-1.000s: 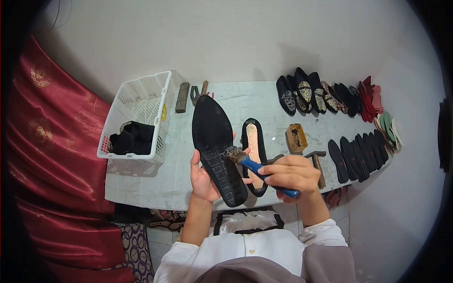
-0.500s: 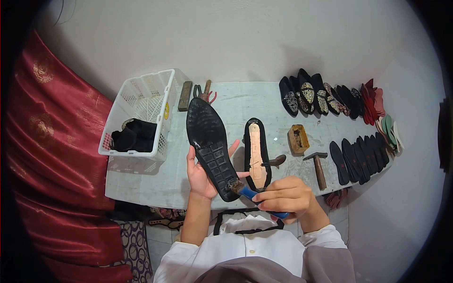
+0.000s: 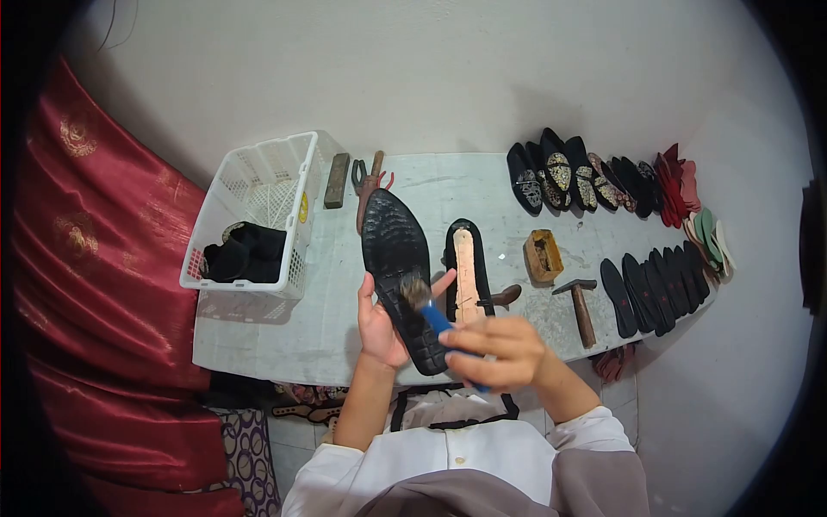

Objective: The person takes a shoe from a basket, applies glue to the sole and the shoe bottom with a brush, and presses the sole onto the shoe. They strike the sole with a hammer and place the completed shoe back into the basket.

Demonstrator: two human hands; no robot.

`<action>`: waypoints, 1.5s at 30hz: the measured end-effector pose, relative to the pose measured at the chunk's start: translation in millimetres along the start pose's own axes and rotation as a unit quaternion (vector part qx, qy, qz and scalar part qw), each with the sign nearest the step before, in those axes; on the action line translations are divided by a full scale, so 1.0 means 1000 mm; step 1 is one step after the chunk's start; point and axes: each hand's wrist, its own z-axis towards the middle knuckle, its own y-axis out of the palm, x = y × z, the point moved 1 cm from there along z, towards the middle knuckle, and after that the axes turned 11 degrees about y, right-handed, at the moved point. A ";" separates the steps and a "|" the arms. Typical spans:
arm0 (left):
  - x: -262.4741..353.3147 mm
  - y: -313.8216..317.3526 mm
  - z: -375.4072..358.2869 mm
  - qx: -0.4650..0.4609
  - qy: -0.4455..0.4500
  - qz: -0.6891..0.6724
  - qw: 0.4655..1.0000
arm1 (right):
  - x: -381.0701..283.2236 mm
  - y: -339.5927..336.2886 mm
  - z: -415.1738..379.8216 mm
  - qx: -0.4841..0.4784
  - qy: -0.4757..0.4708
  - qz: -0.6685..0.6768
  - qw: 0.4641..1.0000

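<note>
My left hand (image 3: 381, 326) holds a black pointed shoe sole (image 3: 399, 258) from below, tread side up, toe pointing away from me. My right hand (image 3: 495, 351) grips a blue-handled brush (image 3: 431, 312) whose dark bristles rest on the middle of the sole. Just right of the sole, a black flat shoe (image 3: 466, 265) with a tan insole lies on the table (image 3: 327, 336).
A white plastic basket (image 3: 258, 185) with black pieces stands at the left. A tan glue pot (image 3: 543, 255), a hammer (image 3: 581, 306) and a knife (image 3: 502, 296) lie to the right. Rows of finished shoes (image 3: 568, 177) and black insoles (image 3: 655, 289) fill the far right; pliers (image 3: 369, 177) lie at the back.
The brush has moved from the heel end of the sole up to its middle. The sole has shifted slightly right and nearer the table.
</note>
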 end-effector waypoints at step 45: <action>0.044 -0.007 0.014 0.029 0.164 0.086 0.982 | 0.011 -0.005 -0.038 -0.069 0.139 0.183 0.971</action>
